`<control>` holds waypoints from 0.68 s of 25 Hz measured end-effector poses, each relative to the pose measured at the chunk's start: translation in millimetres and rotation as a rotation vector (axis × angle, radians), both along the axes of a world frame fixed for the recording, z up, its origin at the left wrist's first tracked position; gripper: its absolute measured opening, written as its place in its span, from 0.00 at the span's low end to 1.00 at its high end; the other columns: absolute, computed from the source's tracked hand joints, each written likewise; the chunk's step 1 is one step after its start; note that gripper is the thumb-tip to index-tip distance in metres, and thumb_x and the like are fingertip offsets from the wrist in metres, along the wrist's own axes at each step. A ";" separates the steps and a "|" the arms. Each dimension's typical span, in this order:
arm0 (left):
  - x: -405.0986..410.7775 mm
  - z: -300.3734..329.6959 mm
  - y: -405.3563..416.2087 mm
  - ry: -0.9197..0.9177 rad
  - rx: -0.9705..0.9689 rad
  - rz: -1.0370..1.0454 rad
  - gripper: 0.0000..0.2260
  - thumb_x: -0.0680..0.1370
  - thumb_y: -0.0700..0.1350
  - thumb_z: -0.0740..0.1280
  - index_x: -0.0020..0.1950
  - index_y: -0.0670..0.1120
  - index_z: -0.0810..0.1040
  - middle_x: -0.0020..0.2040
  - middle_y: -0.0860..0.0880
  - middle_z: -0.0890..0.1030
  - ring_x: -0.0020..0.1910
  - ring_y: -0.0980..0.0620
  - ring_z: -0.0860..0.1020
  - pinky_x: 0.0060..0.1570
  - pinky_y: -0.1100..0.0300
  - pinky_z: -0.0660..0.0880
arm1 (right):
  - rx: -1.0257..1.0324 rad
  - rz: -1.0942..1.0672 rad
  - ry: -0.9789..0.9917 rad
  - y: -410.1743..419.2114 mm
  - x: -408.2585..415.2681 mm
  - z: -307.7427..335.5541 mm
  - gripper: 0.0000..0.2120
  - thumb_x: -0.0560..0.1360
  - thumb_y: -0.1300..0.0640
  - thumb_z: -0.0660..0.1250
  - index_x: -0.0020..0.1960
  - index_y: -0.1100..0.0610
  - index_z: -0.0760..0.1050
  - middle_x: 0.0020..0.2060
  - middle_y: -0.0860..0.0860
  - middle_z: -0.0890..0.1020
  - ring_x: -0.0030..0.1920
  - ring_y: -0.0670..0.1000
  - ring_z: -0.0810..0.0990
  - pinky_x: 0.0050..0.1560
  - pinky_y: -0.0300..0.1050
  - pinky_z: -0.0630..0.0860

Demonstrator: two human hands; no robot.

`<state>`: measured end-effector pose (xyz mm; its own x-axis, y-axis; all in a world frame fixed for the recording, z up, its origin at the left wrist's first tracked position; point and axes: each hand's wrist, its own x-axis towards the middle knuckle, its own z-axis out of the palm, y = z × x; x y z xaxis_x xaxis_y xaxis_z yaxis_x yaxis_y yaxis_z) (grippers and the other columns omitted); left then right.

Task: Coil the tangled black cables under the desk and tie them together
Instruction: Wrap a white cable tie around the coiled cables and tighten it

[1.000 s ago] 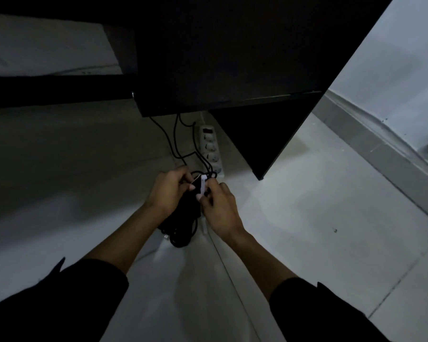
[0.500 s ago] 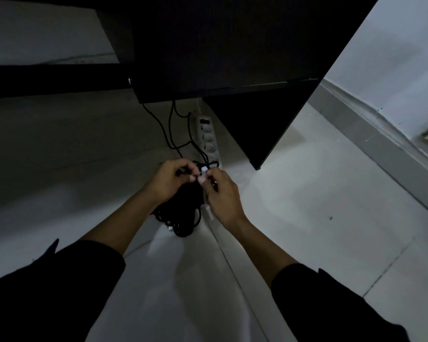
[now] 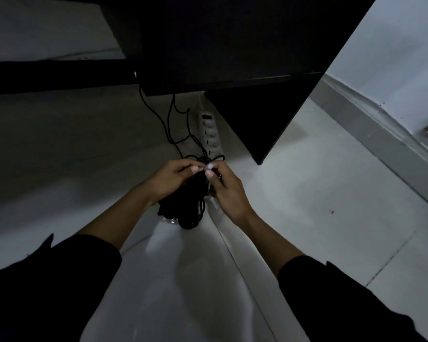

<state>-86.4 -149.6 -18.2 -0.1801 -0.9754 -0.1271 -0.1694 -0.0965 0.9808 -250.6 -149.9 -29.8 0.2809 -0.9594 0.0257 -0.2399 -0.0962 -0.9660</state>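
While the fingers of both hands pinch together atop the coil, the left hand and right hand flank it above the floor. Cables rise toward the desk, beside a power strip.

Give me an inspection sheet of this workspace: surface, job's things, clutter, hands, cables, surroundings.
Surface: pale tiled floor, dimly lit, seam lines visible.
Job's things: coiled black cable bundle on the floor, between both hands; a white tie strip shows beside it.
Clutter: nothing seen.
Hands: left hand and right hand meet fingertip to fingertip at the top of the bundle; what they pinch is too dark to tell.
Cables: loose black leads run from the bundle up behind the desk.
Surroundings: dark desk above, white power strip on the floor, grey skirting along the wall.
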 end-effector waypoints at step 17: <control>4.3 15.9 -7.5 0.078 0.250 0.077 0.11 0.78 0.35 0.61 0.40 0.47 0.75 0.39 0.50 0.76 0.40 0.54 0.74 0.43 0.63 0.70 | -0.113 0.082 0.164 -1.8 2.8 6.4 0.02 0.80 0.57 0.63 0.52 0.52 0.74 0.43 0.48 0.76 0.42 0.44 0.74 0.45 0.38 0.71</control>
<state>-82.0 -157.1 -2.3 -0.1249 -0.9268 -0.3541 -0.0769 -0.3468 0.9348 -247.8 -151.7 -23.4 0.3669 -0.9269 0.0789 -0.3804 -0.2269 -0.8965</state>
